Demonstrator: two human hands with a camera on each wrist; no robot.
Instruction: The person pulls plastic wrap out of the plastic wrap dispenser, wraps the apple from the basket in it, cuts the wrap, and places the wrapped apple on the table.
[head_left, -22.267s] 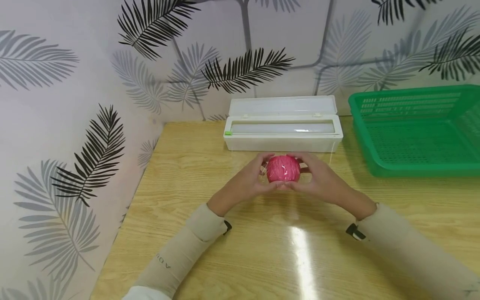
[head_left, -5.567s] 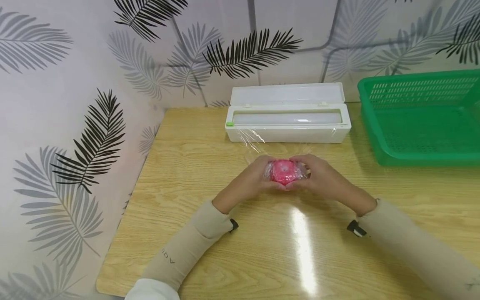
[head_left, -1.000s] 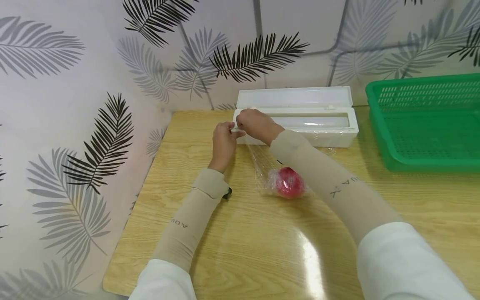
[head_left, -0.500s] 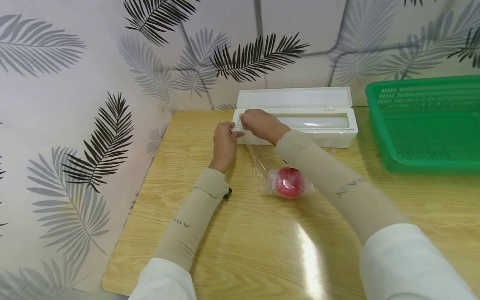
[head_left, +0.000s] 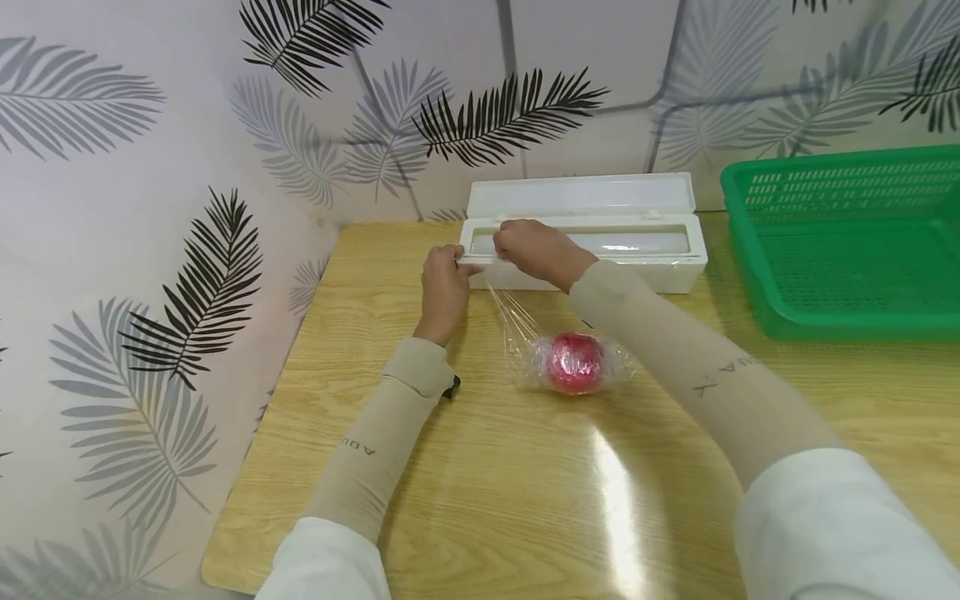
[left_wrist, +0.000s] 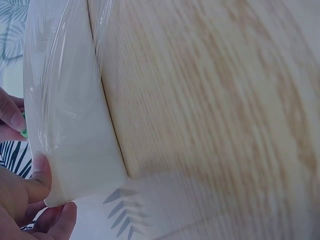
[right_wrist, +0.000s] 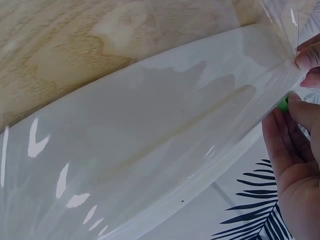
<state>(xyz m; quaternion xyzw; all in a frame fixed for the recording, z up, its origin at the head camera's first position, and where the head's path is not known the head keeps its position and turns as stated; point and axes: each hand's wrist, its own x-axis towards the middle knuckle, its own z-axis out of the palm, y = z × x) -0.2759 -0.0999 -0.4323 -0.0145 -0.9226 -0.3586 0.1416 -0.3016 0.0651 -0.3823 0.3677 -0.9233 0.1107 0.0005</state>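
Observation:
At the back of the wooden table stands a white cling film dispenser (head_left: 585,277), its lid raised. My left hand (head_left: 442,292) grips its left end, thumb on the front face in the left wrist view. My right hand (head_left: 536,250) pinches a small green slide cutter (right_wrist: 284,104) on the front edge; in the head view the fingers hide the cutter. Clear cling film (head_left: 516,321) runs from the box down to a round red fruit, apparently an apple (head_left: 575,364). It lies on the table wrapped in film, touched by neither hand.
A green plastic basket (head_left: 862,327) stands on the right of the wooden table (head_left: 487,492). A wall with leaf patterns (head_left: 360,100) borders the table at the back and left.
Earlier, both hands held the fruit in front of the dispenser; now it lies wrapped on the table. Over the last second my right hand slid slightly right along the dispenser's edge; my left stayed.

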